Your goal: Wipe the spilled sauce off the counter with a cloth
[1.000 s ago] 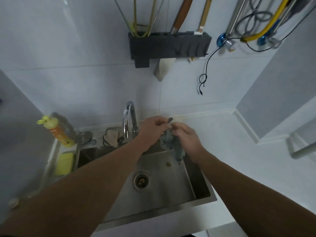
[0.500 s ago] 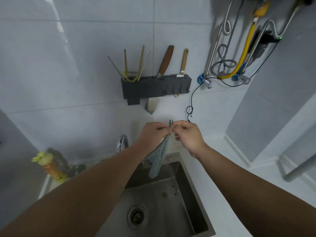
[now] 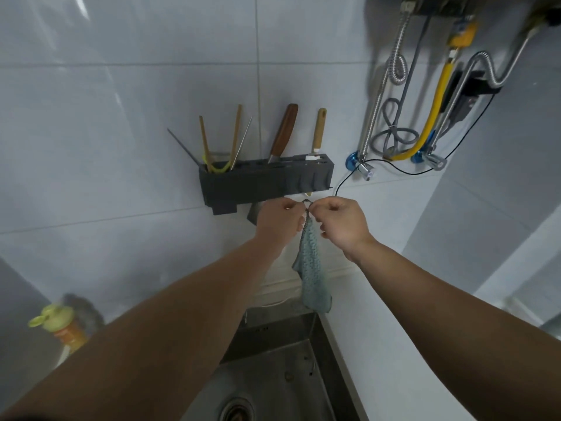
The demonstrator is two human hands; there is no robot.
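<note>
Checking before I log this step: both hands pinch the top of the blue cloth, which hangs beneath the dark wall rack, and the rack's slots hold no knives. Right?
One thing is wrong: the rack is not bare of knives; the head view shows two wooden-handled knives standing in its slots. The rest holds: the left hand and right hand pinch the top of the blue cloth, which hangs beneath it.

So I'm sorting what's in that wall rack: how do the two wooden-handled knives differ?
The left knife has a darker, reddish-brown handle; the right knife has a paler, yellowish one. The left knife's handle is thicker and leans right, while the right knife's is slimmer and stands nearly upright. Both sit blade-down in the dark wall rack, just above the hands holding the cloth.
</note>
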